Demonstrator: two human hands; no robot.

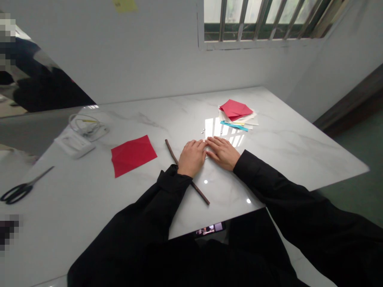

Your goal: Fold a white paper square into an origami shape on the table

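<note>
We've got a white marble-look table point(302, 147) under us, set right up against the wall, prob. for the light from the barred window point(259, 20), which shows as bright reflections on the top. At the left end sit a white box point(73, 144) w/ a coiled cord point(89, 129) behind it, prob. parked there bc neither is in use. A red sheet point(133, 155) lies flat btwn box and hands, apart from the rest, maybe so it's easy to reach. The paper pile point(236, 110), red on top w/ white, yellow and blue edges below, is near the back, prob. out of our elbows' way. The scissors point(26, 190) lie far left, well apart from us, blades pointing away. Our left hand point(193, 157) and right hand point(223, 152) are palms down on the table, fingertips meeting or nearly so, as if pressing smth flat; a thin pale edge shows btwn them, but the rest is hidden, so we can't tell if they grip it. The brown stick point(199, 192) runs diagonally under our left wrist, both ends showing; maybe it's just handy there. Tiny shiny specks point(202, 132) lie just beyond the fingertips.
</note>
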